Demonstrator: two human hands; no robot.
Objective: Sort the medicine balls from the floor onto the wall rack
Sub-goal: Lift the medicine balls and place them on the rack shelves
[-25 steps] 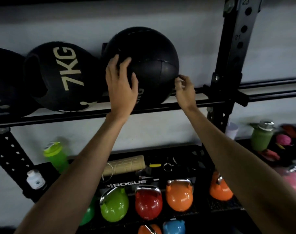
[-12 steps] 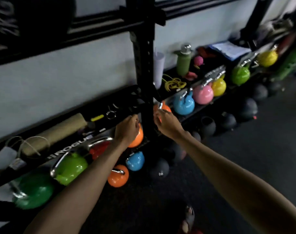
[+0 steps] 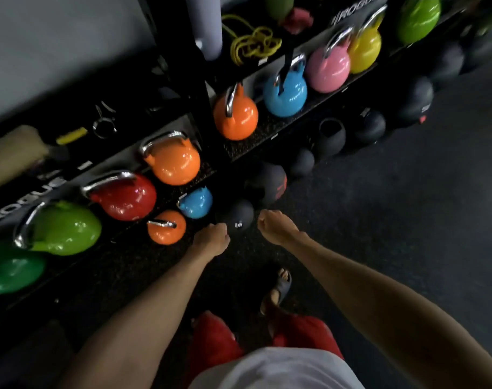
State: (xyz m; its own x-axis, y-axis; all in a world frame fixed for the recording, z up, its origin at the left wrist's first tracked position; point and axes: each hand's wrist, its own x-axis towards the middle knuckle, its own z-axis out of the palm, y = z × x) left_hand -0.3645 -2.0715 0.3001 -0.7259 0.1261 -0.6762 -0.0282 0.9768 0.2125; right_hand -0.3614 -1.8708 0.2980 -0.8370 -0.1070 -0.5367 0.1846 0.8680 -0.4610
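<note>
i see both hands empty and loosely curled, the left hand (image 3: 211,239) and right hand (image 3: 275,226) either side of a small black ball (image 3: 240,217) on the floor (image 3: 407,220) by the rack's bottom edge.

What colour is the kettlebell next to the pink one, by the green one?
Yellow kettlebell, seen in the head view.
</note>
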